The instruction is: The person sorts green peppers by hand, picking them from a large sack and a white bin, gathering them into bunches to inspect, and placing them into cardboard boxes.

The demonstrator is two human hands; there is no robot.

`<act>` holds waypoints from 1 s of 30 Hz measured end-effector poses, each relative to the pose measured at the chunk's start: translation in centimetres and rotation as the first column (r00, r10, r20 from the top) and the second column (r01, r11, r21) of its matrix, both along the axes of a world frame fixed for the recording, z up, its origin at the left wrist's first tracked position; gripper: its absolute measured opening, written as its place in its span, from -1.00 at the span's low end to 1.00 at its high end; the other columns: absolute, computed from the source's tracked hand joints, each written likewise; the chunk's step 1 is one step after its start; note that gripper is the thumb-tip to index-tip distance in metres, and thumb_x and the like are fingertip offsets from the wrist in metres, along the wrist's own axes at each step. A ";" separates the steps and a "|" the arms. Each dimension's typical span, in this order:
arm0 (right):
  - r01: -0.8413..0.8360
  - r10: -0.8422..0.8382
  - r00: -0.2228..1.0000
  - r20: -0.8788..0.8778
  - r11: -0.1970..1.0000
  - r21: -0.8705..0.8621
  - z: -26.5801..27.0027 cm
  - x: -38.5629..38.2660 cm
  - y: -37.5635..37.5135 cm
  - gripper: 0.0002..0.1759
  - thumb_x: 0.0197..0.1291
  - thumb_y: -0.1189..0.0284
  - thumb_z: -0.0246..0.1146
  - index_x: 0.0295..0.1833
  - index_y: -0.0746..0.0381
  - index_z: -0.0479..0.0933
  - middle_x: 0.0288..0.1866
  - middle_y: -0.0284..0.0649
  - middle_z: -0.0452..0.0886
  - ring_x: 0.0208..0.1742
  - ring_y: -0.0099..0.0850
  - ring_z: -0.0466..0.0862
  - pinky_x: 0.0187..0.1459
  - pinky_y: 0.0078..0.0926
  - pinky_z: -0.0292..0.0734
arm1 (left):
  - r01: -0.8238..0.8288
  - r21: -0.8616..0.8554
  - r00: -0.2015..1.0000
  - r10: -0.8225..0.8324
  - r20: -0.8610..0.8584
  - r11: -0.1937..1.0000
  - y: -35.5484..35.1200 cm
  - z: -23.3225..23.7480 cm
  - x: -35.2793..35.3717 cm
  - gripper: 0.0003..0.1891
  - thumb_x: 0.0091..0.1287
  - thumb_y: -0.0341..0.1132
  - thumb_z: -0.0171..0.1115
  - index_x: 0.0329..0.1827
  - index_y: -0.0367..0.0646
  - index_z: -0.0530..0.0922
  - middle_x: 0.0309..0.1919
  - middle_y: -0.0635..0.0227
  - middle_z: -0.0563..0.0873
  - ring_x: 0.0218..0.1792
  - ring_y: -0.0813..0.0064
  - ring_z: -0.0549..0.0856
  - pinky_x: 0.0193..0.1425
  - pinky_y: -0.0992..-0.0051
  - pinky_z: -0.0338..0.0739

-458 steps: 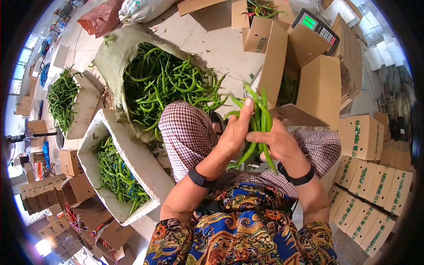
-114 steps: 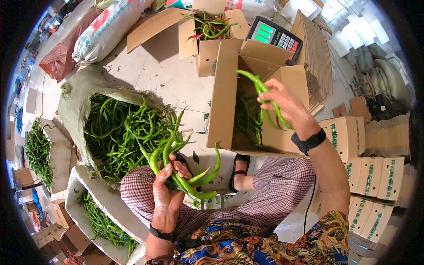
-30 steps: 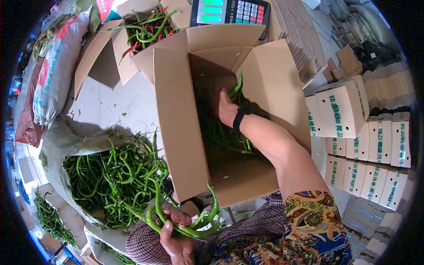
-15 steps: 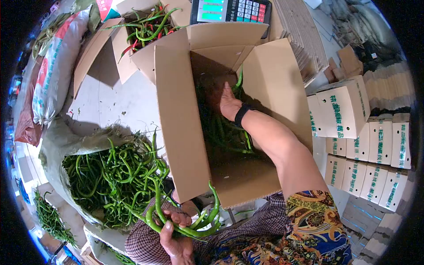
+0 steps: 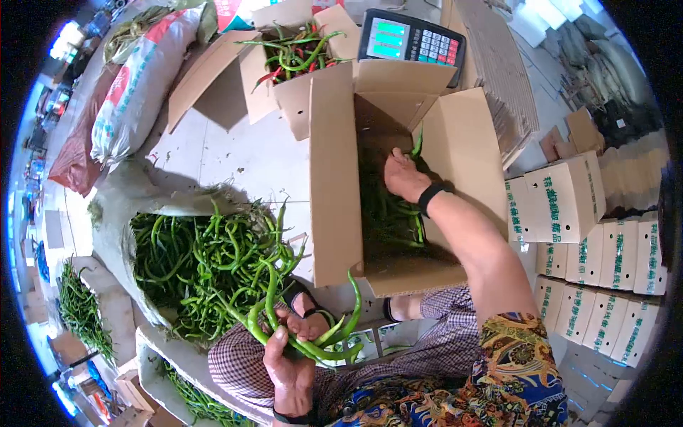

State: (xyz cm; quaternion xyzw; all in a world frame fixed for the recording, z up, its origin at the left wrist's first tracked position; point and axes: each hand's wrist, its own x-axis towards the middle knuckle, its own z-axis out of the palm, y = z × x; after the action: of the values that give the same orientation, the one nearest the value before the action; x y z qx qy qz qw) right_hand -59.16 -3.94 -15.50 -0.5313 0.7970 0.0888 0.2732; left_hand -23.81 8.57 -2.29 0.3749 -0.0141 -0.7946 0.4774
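Note:
My left hand [image 5: 290,373], palm up over my lap, is closed around several long green chili peppers [image 5: 255,326]; their curved ends stick out on both sides. My right hand [image 5: 407,176] reaches down inside an open cardboard box [image 5: 332,185], its fingers curled. What those fingers hold, if anything, is hidden in the shadow. Beside them one green pepper [image 5: 417,144] stands up along the box's inner wall, and more green peppers lie dimly at the bottom. To the left, a large open sack [image 5: 117,220] is full of green chili peppers.
Behind the box are a digital scale [image 5: 413,44] and a smaller carton with red and green peppers [image 5: 302,53]. Full white sacks [image 5: 146,85] lie at the left. Flattened cardboard [image 5: 498,71] and stacked printed cartons [image 5: 562,199] stand on the right.
The view has shifted, so the surroundings appear farther right. Inside the box my right hand has gone from stretched fingers to curled ones. My left hand keeps its peppers.

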 end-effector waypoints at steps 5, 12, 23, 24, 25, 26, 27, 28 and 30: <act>-0.424 0.447 0.893 0.055 0.875 -0.235 1.8 -1.7 -1.8 -0.83 0.03 0.43 0.20 -0.42 0.36 0.51 -0.32 0.17 0.58 -0.17 0.11 0.62 -0.17 -0.04 0.53 | 0.016 -0.052 0.992 -0.022 -0.123 0.999 -0.6 0.9 0.5 -0.63 0.12 -0.35 0.36 -0.02 -0.14 0.48 -0.37 0.44 0.44 -0.37 0.56 0.41 -0.18 0.52 0.40; -0.135 0.396 0.818 0.418 0.837 -0.530 23.8 10.6 4.2 -0.82 0.22 0.43 0.22 -0.23 0.36 0.54 -0.35 -0.02 0.65 -0.32 -0.16 0.67 -0.26 -0.33 0.55 | -0.005 -0.152 0.947 -0.044 -0.319 0.988 0.3 1.1 2.1 -0.61 0.16 -0.33 0.36 0.04 -0.13 0.46 -0.36 0.41 0.50 -0.36 0.52 0.46 -0.21 0.49 0.40; -0.097 0.482 0.648 0.590 0.820 -0.564 19.0 22.9 15.7 -0.58 -0.07 0.22 0.47 -0.29 0.33 0.54 -0.37 -0.11 0.57 -0.38 -0.17 0.60 -0.34 -0.30 0.52 | 0.131 -0.225 0.991 -0.123 0.050 0.965 3.8 3.2 2.2 -0.47 0.22 -0.22 0.40 0.17 -0.27 0.43 -0.04 0.26 0.59 -0.04 0.42 0.60 0.08 0.37 0.55; -0.111 0.387 0.618 0.684 0.905 -0.411 19.4 22.7 15.7 -0.65 0.06 0.30 0.39 -0.20 0.37 0.55 -0.37 -0.17 0.62 -0.40 -0.33 0.60 -0.34 -0.39 0.51 | 0.138 -0.205 0.990 -0.136 0.025 0.969 3.9 2.9 2.6 -0.48 0.23 -0.21 0.39 0.16 -0.27 0.44 -0.05 0.25 0.60 -0.04 0.41 0.61 0.08 0.37 0.55; -0.012 0.161 0.510 0.845 0.984 -0.180 20.4 22.6 15.5 -0.67 0.12 0.31 0.35 -0.16 0.39 0.57 -0.35 -0.21 0.63 -0.39 -0.42 0.58 -0.32 -0.45 0.50 | 0.135 -0.185 0.991 -0.130 0.035 0.973 4.1 3.0 2.8 -0.50 0.25 -0.19 0.38 0.15 -0.26 0.45 -0.07 0.26 0.61 -0.05 0.39 0.62 0.08 0.36 0.56; 0.054 -0.088 0.375 0.923 0.996 0.073 21.1 22.4 15.4 -0.68 0.19 0.33 0.31 -0.12 0.40 0.58 -0.33 -0.24 0.65 -0.39 -0.51 0.57 -0.31 -0.52 0.50 | 0.107 -0.127 0.994 -0.101 0.051 0.986 4.3 3.0 3.0 -0.53 0.24 -0.19 0.38 0.13 -0.21 0.47 -0.08 0.28 0.63 -0.05 0.40 0.63 0.04 0.37 0.55; 0.059 -0.058 0.304 0.951 0.997 0.041 20.2 22.0 15.5 -0.70 0.26 0.36 0.24 -0.06 0.39 0.59 -0.29 -0.30 0.64 -0.32 -0.61 0.55 -0.28 -0.61 0.50 | 0.095 -0.121 0.995 -0.097 -0.010 0.988 4.5 2.4 3.4 -0.55 0.25 -0.20 0.38 0.13 -0.17 0.47 -0.10 0.30 0.64 -0.05 0.43 0.63 0.00 0.39 0.53; 0.092 -0.097 0.228 0.969 0.993 0.078 19.8 21.6 15.7 -0.68 0.27 0.36 0.20 0.01 0.39 0.56 -0.26 -0.26 0.65 -0.29 -0.59 0.56 -0.25 -0.63 0.51 | 0.085 -0.118 0.993 -0.094 -0.073 0.989 4.5 1.8 3.7 -0.57 0.25 -0.21 0.37 0.12 -0.13 0.48 -0.11 0.32 0.65 -0.04 0.45 0.63 -0.05 0.42 0.52; 0.092 -0.157 0.259 0.953 0.986 0.138 20.3 20.2 15.7 -0.66 0.33 0.38 0.14 0.09 0.39 0.51 -0.20 -0.21 0.64 -0.25 -0.56 0.58 -0.18 -0.61 0.52 | 0.051 -0.091 0.997 -0.056 -0.056 0.995 4.4 1.6 4.2 -0.64 0.27 -0.27 0.34 0.11 -0.09 0.50 -0.19 0.40 0.66 -0.09 0.51 0.61 -0.20 0.51 0.43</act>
State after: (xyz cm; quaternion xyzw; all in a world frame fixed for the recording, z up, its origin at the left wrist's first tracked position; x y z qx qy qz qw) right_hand -38.94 11.72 4.80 -0.4049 0.5063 -0.2504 0.7191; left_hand -19.64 12.97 -0.68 0.3293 -0.0459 -0.8163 0.4724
